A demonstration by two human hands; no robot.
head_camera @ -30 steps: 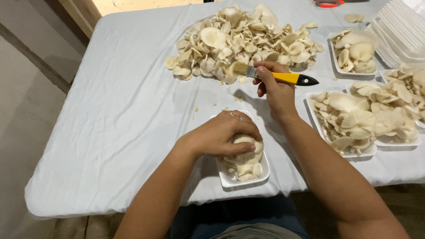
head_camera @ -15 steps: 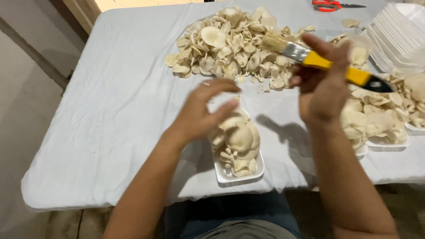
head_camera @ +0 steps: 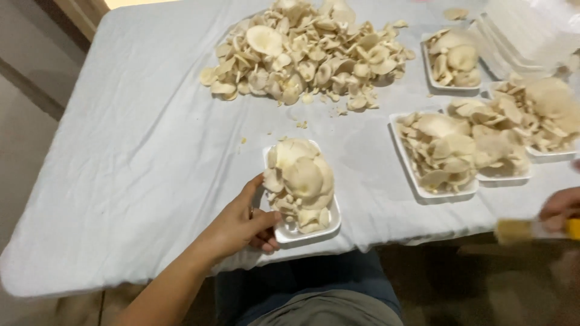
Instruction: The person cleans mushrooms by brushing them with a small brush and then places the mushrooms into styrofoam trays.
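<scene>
A white foam tray (head_camera: 300, 231) heaped with pale oyster mushrooms (head_camera: 302, 178) sits at the table's near edge. My left hand (head_camera: 241, 226) grips the tray's left rim, thumb along its side. My right hand (head_camera: 560, 208) shows only partly at the right edge, below the table edge, closed around a yellow-handled brush (head_camera: 531, 229) whose bristles point left. A large loose pile of mushrooms (head_camera: 308, 51) lies at the far middle of the table.
Three more filled foam trays (head_camera: 444, 190) (head_camera: 547, 151) (head_camera: 450, 84) stand on the right. A stack of unused white trays (head_camera: 519, 36) is at the far right. A light blue cloth (head_camera: 121, 157) covers the table; small mushroom bits lie near the pile.
My right hand dropped with the brush from above the trays to the right edge, below the table. My left hand came off the top of the mushrooms and took the tray's left rim.
</scene>
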